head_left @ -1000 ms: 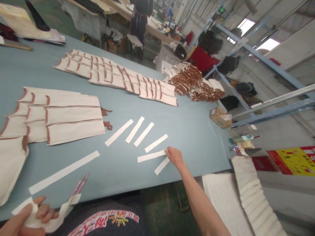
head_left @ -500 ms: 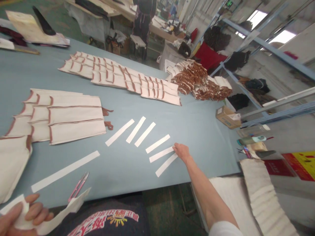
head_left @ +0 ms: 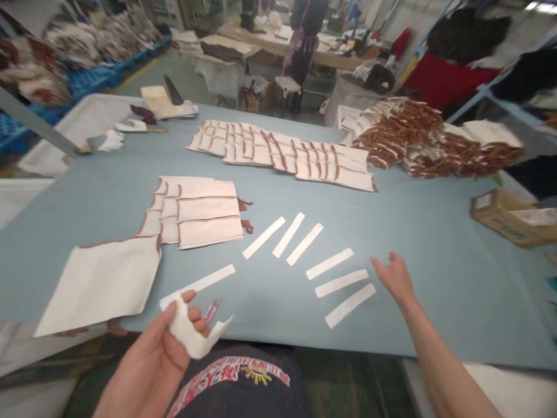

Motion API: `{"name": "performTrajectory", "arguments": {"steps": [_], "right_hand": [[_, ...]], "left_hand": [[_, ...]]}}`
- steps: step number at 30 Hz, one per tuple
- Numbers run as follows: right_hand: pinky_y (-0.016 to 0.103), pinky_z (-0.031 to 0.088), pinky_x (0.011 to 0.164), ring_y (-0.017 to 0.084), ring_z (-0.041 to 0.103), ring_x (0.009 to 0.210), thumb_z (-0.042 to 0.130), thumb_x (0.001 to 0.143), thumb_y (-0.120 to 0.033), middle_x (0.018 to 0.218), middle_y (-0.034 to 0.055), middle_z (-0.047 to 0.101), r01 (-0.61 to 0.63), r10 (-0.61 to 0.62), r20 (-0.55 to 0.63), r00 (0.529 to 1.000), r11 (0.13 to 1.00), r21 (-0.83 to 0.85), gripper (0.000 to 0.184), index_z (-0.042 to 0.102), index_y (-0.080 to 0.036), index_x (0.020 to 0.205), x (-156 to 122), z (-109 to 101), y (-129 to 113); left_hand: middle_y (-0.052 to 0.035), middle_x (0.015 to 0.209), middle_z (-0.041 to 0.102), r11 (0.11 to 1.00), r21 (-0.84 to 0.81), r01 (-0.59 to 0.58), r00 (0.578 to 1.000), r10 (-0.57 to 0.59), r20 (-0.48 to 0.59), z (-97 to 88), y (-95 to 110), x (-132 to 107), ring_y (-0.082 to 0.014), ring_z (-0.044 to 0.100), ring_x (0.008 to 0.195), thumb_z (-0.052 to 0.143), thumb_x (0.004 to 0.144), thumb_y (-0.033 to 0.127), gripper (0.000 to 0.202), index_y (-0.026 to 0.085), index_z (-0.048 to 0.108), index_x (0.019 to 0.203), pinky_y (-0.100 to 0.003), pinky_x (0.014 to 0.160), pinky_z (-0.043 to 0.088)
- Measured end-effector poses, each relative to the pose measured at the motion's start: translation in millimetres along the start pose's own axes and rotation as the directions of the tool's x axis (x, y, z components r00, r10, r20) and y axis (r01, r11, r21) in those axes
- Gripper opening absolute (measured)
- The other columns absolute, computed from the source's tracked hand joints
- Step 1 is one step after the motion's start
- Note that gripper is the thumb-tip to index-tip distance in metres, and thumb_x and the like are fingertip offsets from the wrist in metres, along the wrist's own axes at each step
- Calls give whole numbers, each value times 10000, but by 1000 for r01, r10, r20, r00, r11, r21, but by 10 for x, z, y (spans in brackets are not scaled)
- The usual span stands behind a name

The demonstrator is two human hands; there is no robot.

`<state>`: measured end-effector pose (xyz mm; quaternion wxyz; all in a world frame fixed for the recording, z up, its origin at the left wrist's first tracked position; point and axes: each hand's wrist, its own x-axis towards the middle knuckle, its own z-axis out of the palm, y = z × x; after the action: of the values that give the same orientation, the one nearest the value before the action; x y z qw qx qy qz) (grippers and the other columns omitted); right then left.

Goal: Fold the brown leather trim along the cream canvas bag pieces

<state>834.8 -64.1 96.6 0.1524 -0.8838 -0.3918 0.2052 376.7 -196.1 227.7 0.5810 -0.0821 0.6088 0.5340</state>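
My left hand (head_left: 163,354), close to the table's front edge, grips a curled white strip (head_left: 194,342) between thumb and fingers, its loose end hanging to the right. Pink-handled thread snips (head_left: 212,310) lie just past those fingers, beside a long white strip (head_left: 214,278). Several short white strips lie fanned across the table; the nearest right-hand strip (head_left: 350,305) is close to my right hand (head_left: 395,277). That hand holds nothing, and its fingers are apart over the blue-grey surface. Left of the strips lie overlapping cream fabric pieces with brown edging (head_left: 209,223).
A larger cream piece (head_left: 104,284) lies at the left front. A long row of overlapping cream pieces (head_left: 282,152) spans the back. Bundled brown-and-cream pieces (head_left: 400,130) are heaped at the back right, near a cardboard box (head_left: 507,217). A person (head_left: 304,40) stands beyond the table.
My right hand has let go of a short strip and moved right, away from it. My left hand still holds its strip, now further into view. The view has swung left.
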Motion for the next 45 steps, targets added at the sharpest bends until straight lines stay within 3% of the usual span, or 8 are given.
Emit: {"name": "performTrajectory", "arguments": {"steps": [2,6,10,13,18,26,32,45], "right_hand": [[542,579,1063,371,724,1213,645,1048,-488,1311,247,738,20,-31,68,997,987,160,478,691,-101,1325,-311,-7,-197],[376,652,759,261,779,801,630,915,-771,986,149,823,96,-244,276,930,884,457,619,764,-172,992,-1495,24,-710],[282,564,627,164,671,603,632,997,-742,737,80,758,-77,-526,610,593,717,693,596,735,-172,856,-2822,124,-1313],[249,519,608,142,641,603,612,986,-790,721,62,735,-150,-583,665,466,689,709,649,744,-159,910,-3399,251,-1735],[268,499,661,154,623,674,545,1067,-671,760,44,703,29,-649,527,549,644,764,554,703,-173,881,-3653,440,-2191],[309,545,927,224,697,998,495,1092,-682,1044,85,764,58,-556,427,714,654,755,578,793,-189,1051,-3865,491,-2209],[300,509,712,193,613,748,563,1013,-752,780,51,671,-74,-670,453,589,513,855,643,731,-145,882,-3782,421,-2346],[268,446,660,144,471,674,629,850,-417,697,-6,543,-196,-522,567,637,602,774,259,600,-183,741,-3716,430,-2315]], "left_hand": [[-60,800,776,999,-9,-41,998,41,41,-11,23,51,-162,755,670,612,1029,151,172,128,774,1083,-280,656,695],[-72,814,779,998,-35,-44,981,50,190,-56,47,121,-199,765,747,820,926,288,219,123,813,1069,-330,765,706],[-68,845,805,999,-5,-54,950,53,307,-145,181,135,-206,768,799,1035,694,481,516,148,844,1039,-299,814,683],[-84,874,828,997,59,-47,941,24,336,-228,296,160,-237,782,806,1072,564,569,640,163,851,1006,-282,722,671],[-117,1057,861,982,188,-29,882,-63,467,-432,426,235,-213,763,714,944,773,615,565,194,843,1136,-263,585,610],[-96,1473,762,820,390,-420,771,96,629,-782,593,249,-361,644,1432,752,960,607,533,286,803,1382,-432,1281,444],[-102,1376,810,778,354,-520,722,178,669,-802,658,370,-393,632,1443,872,837,417,353,288,902,1164,-387,1268,458],[-95,1268,847,750,324,-577,747,324,581,-648,484,146,-385,671,1359,882,810,393,284,295,929,1073,-338,1286,400]]}}
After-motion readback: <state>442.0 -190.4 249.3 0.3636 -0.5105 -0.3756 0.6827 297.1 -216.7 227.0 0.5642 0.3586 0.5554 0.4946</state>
